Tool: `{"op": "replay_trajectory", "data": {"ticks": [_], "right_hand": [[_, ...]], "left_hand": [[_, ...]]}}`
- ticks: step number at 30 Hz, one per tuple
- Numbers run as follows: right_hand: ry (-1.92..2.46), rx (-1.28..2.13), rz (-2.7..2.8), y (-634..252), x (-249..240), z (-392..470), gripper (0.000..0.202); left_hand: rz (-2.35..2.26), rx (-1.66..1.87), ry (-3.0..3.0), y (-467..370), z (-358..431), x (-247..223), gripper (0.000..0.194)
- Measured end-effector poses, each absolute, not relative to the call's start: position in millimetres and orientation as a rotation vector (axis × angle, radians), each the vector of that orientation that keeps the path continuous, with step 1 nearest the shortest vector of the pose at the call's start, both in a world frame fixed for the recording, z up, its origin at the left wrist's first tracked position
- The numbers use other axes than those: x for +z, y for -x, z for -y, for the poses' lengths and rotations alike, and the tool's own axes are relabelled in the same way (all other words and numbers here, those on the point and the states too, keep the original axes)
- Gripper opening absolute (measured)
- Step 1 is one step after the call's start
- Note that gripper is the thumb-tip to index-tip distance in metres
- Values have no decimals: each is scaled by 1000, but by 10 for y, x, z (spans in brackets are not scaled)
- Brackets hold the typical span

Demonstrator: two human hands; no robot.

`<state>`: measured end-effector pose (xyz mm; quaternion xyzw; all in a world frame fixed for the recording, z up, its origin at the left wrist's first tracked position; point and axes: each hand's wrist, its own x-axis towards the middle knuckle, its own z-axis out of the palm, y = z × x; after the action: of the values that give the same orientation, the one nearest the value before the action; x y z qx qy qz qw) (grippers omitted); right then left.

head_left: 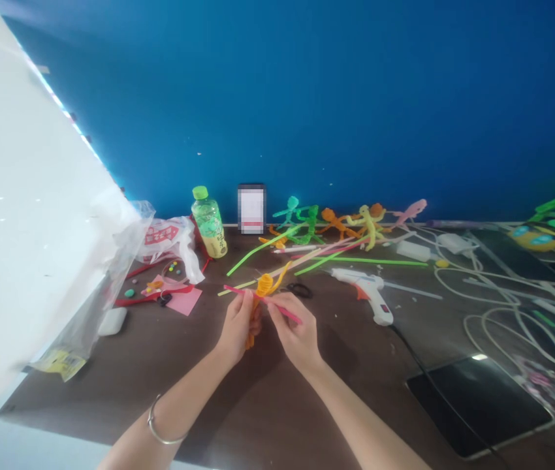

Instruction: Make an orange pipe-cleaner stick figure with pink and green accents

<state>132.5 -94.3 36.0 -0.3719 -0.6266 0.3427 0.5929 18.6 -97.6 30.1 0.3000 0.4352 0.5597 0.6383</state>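
Left hand (238,323) pinched on orange pipe cleaner (264,286), right hand (296,333) clamped on pink stick (262,301), above desk (209,391). Risk: coil probably slipping off, unwinding under loose tension; glue gun (368,292) nearby.

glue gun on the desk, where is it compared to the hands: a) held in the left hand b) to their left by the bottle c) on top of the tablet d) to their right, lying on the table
d: the white glue gun lies on the brown table, right of both hands, which hold an orange pipe cleaner wound on a pink stick.
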Motion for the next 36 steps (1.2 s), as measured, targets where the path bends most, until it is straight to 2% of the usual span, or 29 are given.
{"op": "replay_trajectory", "data": {"ticks": [9, 14, 28, 36], "right_hand": [[1038, 1169, 1148, -1314, 290, 916, 18], [1060, 1208, 1106, -1317, 311, 897, 21], [1067, 911, 1399, -1330, 155, 878, 17], [1155, 707, 1494, -1366, 222, 879, 14]], "left_hand": [[-905, 1272, -567, -160, 926, 265, 46], [-912, 1267, -570, -147, 913, 252, 46], [-957, 1279, -693, -160, 961, 276, 30], [-986, 1260, -754, -164, 962, 298, 29]]}}
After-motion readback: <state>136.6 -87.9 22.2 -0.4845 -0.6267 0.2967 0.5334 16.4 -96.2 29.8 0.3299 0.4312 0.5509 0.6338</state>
